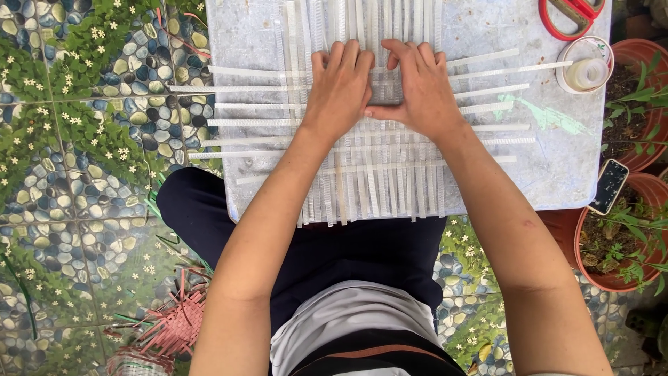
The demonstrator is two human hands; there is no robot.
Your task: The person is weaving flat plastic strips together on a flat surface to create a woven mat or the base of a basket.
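A mat of interlaced clear plastic strips (376,174) lies on a pale grey board (557,160) resting across my lap. Long strips run away from me and several cross strips stick out left and right. My left hand (341,87) lies flat on the weave, palm down, fingers together and pointing away. My right hand (421,87) lies beside it, fingers flat on the strips, thumb stretched left under the left hand's edge. Both hands press on the middle of the weave and touch each other. Neither one lifts a strip.
Red-handled scissors (574,15) and a clear round tub (586,66) sit at the board's far right corner. Terracotta plant pots (626,230) stand to the right, a dark phone (607,186) on one rim. A pink woven basket piece (170,327) lies on the pebble-pattern floor at lower left.
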